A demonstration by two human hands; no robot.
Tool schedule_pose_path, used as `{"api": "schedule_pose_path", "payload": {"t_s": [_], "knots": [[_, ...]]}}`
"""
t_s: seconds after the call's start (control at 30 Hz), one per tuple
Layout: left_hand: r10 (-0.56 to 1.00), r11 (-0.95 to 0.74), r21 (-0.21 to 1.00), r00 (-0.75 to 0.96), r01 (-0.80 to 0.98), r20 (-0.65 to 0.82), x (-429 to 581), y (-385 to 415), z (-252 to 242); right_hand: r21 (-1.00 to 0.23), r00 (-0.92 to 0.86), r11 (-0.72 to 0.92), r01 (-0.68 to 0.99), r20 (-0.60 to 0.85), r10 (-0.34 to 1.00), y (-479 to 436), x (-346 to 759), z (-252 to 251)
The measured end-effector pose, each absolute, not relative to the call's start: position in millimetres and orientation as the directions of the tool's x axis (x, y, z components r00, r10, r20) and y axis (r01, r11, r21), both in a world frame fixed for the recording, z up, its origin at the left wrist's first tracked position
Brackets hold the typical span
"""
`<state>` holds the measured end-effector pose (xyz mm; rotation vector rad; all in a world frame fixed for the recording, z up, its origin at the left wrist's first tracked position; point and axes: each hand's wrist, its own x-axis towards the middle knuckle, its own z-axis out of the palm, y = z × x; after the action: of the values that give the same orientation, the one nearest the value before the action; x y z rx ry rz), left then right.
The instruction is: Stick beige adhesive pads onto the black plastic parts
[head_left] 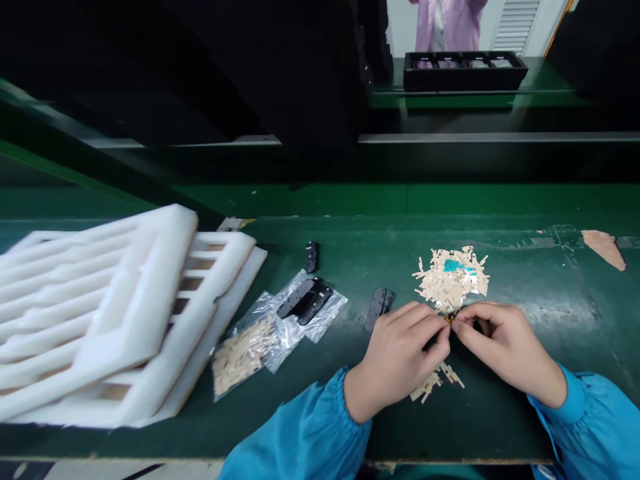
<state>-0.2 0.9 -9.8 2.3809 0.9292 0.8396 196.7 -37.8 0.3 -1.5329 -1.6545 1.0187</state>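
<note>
My left hand [397,357] and my right hand [505,343] meet fingertip to fingertip over the green bench [500,413], both pinched on a tiny dark and orange part [449,319]. Just beyond them lies a heap of small beige paper strips [450,280] with a teal scrap on it. A few more beige strips [437,380] lie under my hands. A small stack of black flat parts [379,307] sits left of my left hand.
White foam trays [115,313] are stacked at the left. Clear bags hold beige strips [245,353] and black parts [305,300]; one black part [311,257] lies loose. A black tray [465,70] stands on the far shelf, with a person in pink behind it.
</note>
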Motion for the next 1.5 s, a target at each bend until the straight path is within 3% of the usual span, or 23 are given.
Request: {"api": "schedule_pose_path", "payload": {"t_s": [0.1,0.33,0.63,0.83,0.9,1.0,1.07,1.1,1.17,1.27,1.37,1.5], "knots": [[0.726,-0.667,0.589,0.575,0.456,0.378,-1,1,-7,-0.853,-0.094,0.046,0.52,-0.004,0.996,-37,196,1],[0.808,-0.507,0.794,0.508,0.337,0.3,-1,3,-3,-0.831,-0.123,0.105,0.545,0.045,0.991,-40,195,4],[0.803,-0.474,0.838,0.523,0.27,0.286,0,3,1,-0.864,-0.128,0.108,0.492,0.05,0.99,-40,195,4],[0.856,-0.303,0.922,0.493,0.24,0.153,-2,5,6,-0.902,-0.092,0.059,0.428,0.022,0.996,-37,197,1],[0.867,-0.247,0.944,0.486,0.22,0.113,-3,7,9,-0.874,-0.037,0.043,0.484,0.029,0.999,-35,202,-2],[0.876,-0.171,0.971,0.477,0.167,0.073,-6,9,13,-0.734,0.065,0.014,0.679,0.079,0.995,-30,212,-5],[0.864,-0.1,0.987,0.503,0.127,0.023,-7,11,15,-0.711,0.073,0.003,0.703,0.076,0.994,-27,216,-5],[0.85,-0.053,0.992,0.527,0.113,-0.015,-8,12,16,-0.773,0.052,-0.004,0.635,0.038,0.998,-27,216,-4],[0.808,0.059,0.992,0.579,0.112,-0.113,-8,13,15,-0.936,-0.082,-0.073,0.344,-0.107,0.991,-26,215,-3],[0.743,0.206,0.965,0.616,0.159,-0.26,-6,15,13,-0.946,-0.39,-0.31,-0.09,-0.254,0.885,-28,209,-3],[0.689,0.313,0.93,0.627,0.195,-0.363,-5,17,12,-0.861,-0.512,-0.438,-0.258,-0.263,0.818,-30,205,-6],[0.662,0.345,0.913,0.633,0.217,-0.4,-4,19,12,-0.804,-0.532,-0.5,-0.32,-0.285,0.798,-31,205,-8]]}}
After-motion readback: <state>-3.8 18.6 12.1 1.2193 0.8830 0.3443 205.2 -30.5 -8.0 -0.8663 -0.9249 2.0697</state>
